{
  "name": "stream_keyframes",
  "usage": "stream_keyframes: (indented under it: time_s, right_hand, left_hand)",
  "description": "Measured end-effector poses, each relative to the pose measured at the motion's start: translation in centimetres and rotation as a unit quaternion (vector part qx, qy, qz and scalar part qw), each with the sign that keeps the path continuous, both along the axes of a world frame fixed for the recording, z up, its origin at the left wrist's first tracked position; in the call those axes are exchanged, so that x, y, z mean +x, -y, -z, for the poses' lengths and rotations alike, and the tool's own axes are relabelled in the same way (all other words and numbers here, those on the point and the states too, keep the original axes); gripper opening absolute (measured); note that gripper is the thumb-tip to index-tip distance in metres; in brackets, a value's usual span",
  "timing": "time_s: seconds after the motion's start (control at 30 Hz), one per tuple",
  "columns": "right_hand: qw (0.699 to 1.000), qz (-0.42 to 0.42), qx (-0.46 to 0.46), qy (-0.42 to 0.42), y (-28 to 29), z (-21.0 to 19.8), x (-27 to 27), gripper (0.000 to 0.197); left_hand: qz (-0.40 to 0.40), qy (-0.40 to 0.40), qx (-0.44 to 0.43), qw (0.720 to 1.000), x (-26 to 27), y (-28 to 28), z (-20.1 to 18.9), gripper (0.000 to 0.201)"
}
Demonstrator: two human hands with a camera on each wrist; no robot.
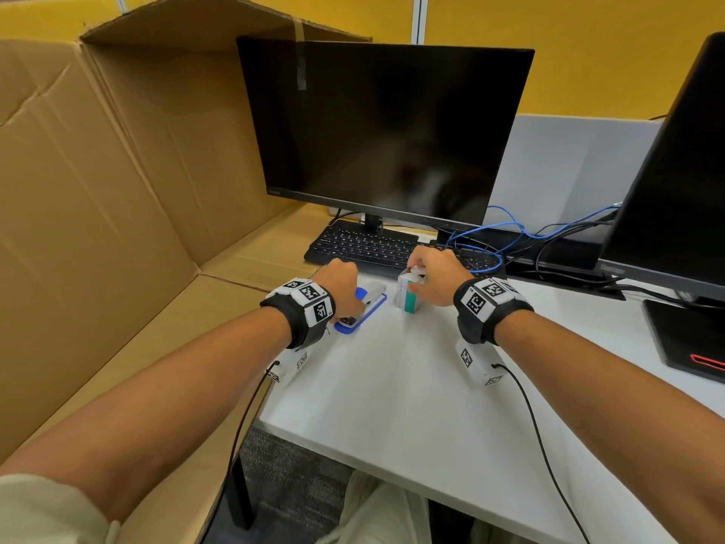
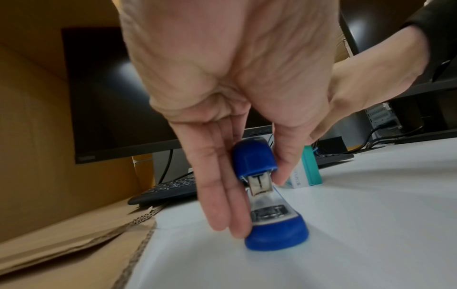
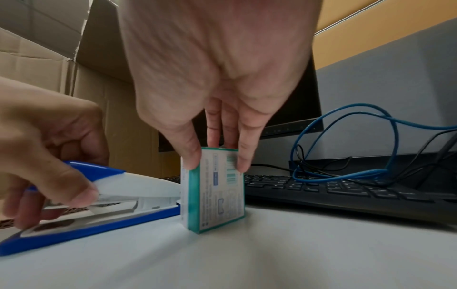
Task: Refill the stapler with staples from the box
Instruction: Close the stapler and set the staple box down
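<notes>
On the white counter [image 1: 392, 386], the left hand [image 1: 341, 288] pinches the blue-and-white plastic stapler [image 2: 269, 197] while the right hand [image 1: 431, 276] grips the upright teal-and-white cardboard staple box [image 3: 215, 187] beside it, so opening both likely comes next.

Glossy blue plastic stapler [image 2: 269, 197] with shiny metal magazine; printed paper box [image 3: 217, 187]; smooth matt desk [image 1: 412, 386].

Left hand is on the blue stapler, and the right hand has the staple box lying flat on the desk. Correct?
Not quite. The right hand holds the staple box standing upright on the desk, as the right wrist view shows. The left hand is on the blue stapler.
</notes>
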State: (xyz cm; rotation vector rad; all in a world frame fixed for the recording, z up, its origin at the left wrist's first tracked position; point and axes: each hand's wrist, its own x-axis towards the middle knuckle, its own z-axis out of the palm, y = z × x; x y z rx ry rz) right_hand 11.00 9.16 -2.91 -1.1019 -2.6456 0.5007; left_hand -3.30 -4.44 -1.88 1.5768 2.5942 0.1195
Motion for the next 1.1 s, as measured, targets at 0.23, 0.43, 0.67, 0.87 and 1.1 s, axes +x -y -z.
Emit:
stream_keyframes:
  time_s: [0.23,0.43,0.67,0.87,1.1]
  right_hand:
    - [0.999,-0.021,-0.020,-0.023,0.3,0.3,-2.3,0.042]
    - [0.998,-0.044,-0.031,-0.026,0.5,0.3,-3.7,0.043]
    - [0.998,-0.040,-0.036,-0.033,0.3,0.4,-4.4,0.042]
    - [0.998,-0.044,-0.032,-0.018,0.3,0.5,-4.2,0.044]
    - [0.998,-0.052,-0.028,0.002,0.4,0.4,-4.1,0.048]
  left_hand:
    - [-0.018,-0.001,0.013,1.000,0.7,-0.7,0.5,0.052]
    - [-0.035,0.006,0.025,0.999,0.7,-1.5,0.6,0.051]
    - [-0.042,0.010,0.024,0.999,0.3,-1.9,0.6,0.050]
    - [-0.038,0.002,0.025,0.999,0.3,-1.8,0.7,0.049]
    - [-0.032,-0.001,0.028,0.999,0.2,-1.6,0.8,0.051]
